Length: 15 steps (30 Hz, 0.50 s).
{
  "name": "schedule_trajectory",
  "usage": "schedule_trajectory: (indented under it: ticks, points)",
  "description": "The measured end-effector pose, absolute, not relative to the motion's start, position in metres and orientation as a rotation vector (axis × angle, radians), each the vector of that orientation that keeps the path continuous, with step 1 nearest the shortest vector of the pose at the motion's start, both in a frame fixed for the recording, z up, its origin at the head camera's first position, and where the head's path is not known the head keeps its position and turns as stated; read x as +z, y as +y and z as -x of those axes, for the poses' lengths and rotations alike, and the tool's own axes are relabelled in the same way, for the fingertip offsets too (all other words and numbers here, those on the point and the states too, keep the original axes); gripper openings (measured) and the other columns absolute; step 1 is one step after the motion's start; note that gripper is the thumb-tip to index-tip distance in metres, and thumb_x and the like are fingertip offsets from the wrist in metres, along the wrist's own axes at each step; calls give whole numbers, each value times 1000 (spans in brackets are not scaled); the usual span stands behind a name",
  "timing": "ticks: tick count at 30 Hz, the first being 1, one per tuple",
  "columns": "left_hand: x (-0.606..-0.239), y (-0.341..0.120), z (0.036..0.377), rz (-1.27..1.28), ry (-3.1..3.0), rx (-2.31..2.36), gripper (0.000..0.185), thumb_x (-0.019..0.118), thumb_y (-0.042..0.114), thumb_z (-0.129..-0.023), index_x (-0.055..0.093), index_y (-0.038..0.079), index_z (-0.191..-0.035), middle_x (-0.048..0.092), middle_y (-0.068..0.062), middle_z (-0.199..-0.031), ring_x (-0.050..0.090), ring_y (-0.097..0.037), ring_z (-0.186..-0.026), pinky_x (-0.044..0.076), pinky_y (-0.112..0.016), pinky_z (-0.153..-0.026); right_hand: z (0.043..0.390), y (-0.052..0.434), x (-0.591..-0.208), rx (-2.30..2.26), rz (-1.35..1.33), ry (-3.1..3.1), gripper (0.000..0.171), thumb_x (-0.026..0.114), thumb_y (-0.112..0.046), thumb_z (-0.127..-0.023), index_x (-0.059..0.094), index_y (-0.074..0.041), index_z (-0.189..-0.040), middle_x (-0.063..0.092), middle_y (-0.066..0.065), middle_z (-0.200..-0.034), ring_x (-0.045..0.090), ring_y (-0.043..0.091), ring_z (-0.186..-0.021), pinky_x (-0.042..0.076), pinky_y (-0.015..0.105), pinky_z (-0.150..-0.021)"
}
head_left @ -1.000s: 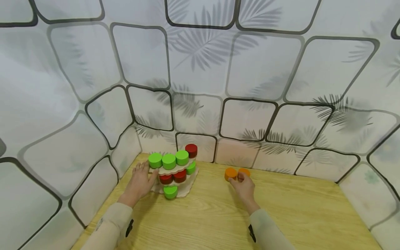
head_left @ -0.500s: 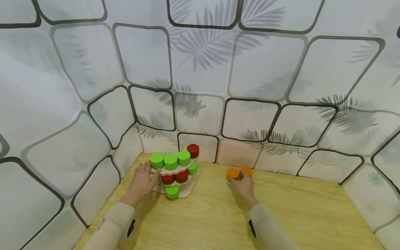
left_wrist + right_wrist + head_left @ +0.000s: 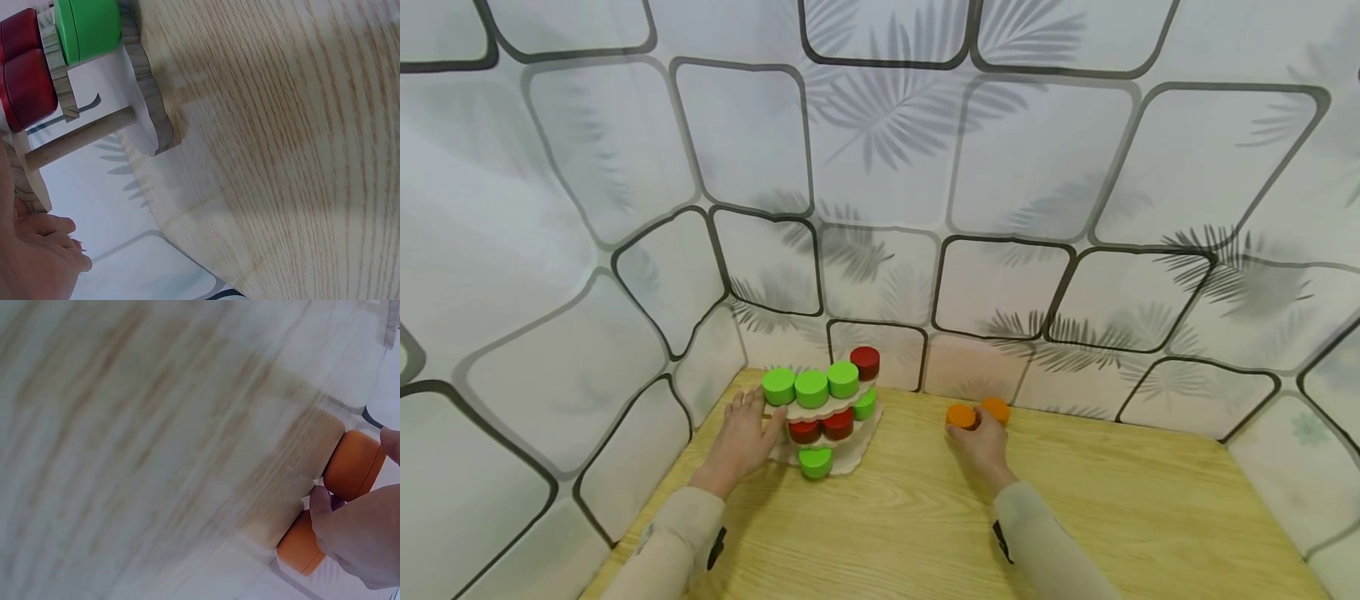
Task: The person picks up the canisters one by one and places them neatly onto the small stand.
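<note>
Now we've got our left hand (image 3: 741, 437) flat against the side of the tiered wooden rack (image 3: 823, 417), lower left of centre in the head view, fingers straight, gripping nothing; it looks like a brace so the rack doesn't slide. Green discs (image 3: 811, 387) and red discs (image 3: 820, 427) sit on its shelves, flat faces up. Over at centre frame, our right hand (image 3: 977, 442) is on the two orange discs (image 3: 977, 413) lying side by side on the wooden table (image 3: 1112, 508) close to the back wall. Fingertips (image 3: 320, 501) curl onto the nearer disc (image 3: 300, 547), thumb side hidden, so a pinch seems likely but we can't tell for sure. Both discs lie flat, short axis upright, round faces to the ceiling.
</note>
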<state>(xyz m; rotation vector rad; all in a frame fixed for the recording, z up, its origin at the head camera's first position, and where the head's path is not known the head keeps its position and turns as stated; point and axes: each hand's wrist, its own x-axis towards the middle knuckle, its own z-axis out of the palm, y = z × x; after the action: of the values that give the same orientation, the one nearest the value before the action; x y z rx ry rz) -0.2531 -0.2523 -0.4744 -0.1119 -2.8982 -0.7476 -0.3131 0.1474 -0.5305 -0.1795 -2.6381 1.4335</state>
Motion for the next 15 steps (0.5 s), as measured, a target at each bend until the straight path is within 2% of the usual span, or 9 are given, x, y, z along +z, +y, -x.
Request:
schedule_trajectory:
  ticks: [9,15]
  points:
    - [-474,-252,252,102,-2915,-736,79,32,48,-115,24,-18,-159,28,-39,-165,15,-61,-155,13,-69,-129,312,147,-533,1417,138,-2624,60,78,-12,-93,55,12,-143,61,34,-140,59,50,-130,49,61,-111]
    - [-473,-252,251,103,-2927,-742,80,31,48,-115,23,-18,-159,25,-39,-166,13,-61,-156,11,-69,-128,311,147,-534,1420,138,-2633,63,77,-11,-94,51,13,-146,58,35,-144,56,51,-134,47,62,-114]
